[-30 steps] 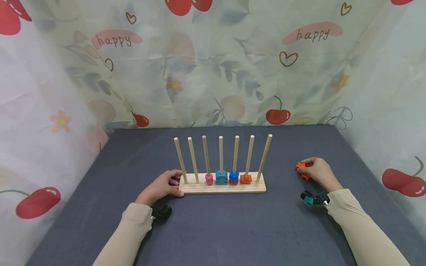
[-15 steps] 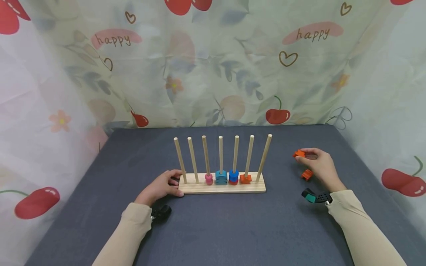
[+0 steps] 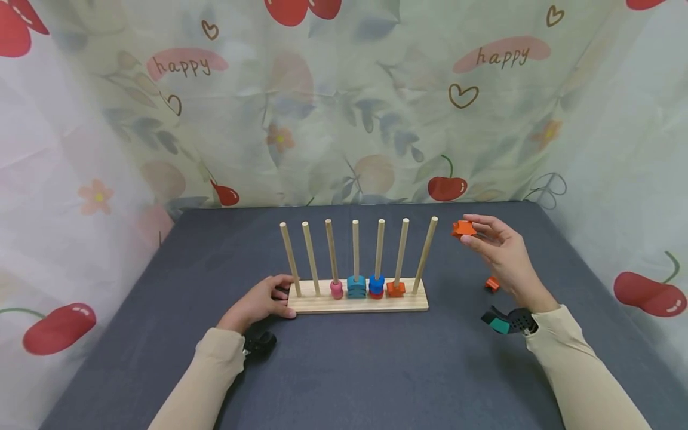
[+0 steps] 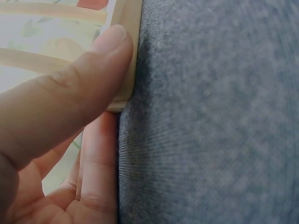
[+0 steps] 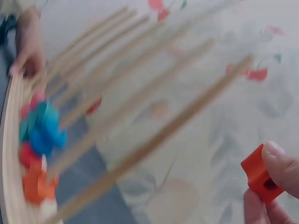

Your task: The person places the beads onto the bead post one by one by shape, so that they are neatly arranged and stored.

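Note:
On the table stands a wooden peg board point(image 3: 349, 306) with several upright pegs. My left hand point(image 3: 261, 303) grips its left end; the left wrist view has the thumb point(image 4: 100, 58) pressed on the wood at the corner. Raised to the right of the rightmost peg point(image 3: 426, 254), my right hand point(image 3: 507, 254) pinches an orange star-shaped bead point(image 3: 463, 229) between thumb and fingers. A dark hole shows in that bead point(image 5: 256, 170) in the right wrist view. Another orange bead point(image 3: 491, 284) lies on the table below the right hand.
Threaded low on the middle pegs are pink point(image 3: 336, 290), teal point(image 3: 356, 288), blue point(image 3: 376, 283), red point(image 3: 377, 294) and orange beads point(image 3: 395, 291). The two leftmost pegs and the rightmost one are bare. Printed cloth point(image 3: 333, 119) hangs behind the dark table point(image 3: 349, 376).
My right hand has lifted one orange bead off the table and carried it up and left, towards the rightmost peg. The other orange bead stayed behind. My left hand has not moved.

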Demonstrator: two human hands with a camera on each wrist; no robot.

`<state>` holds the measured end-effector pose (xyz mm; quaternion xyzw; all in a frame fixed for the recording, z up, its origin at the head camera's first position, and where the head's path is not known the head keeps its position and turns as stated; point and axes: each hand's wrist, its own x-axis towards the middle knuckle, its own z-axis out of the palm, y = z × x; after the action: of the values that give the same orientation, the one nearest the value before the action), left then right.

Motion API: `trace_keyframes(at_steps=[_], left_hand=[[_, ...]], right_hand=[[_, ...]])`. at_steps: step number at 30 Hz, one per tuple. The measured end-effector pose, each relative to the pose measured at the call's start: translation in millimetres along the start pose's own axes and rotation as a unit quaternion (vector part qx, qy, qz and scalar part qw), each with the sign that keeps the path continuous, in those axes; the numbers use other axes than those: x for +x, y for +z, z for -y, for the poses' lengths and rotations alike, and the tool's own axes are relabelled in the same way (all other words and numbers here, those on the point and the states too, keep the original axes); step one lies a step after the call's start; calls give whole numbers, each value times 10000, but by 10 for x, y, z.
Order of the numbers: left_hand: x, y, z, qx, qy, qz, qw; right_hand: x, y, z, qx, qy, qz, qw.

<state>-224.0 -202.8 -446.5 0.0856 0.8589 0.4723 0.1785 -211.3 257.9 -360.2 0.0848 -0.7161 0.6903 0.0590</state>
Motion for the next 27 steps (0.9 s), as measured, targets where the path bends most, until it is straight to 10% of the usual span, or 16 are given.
trace_keyframes(at_steps=[11,27], left_hand=[[-13,-13,-21,-15,18,-38,10000],[2,12,-25,-19,29,-58,10000]], right_hand=[[-45,278,466,1538,-1033,235,9824],[89,699,768,383,-1171,186,9922]])
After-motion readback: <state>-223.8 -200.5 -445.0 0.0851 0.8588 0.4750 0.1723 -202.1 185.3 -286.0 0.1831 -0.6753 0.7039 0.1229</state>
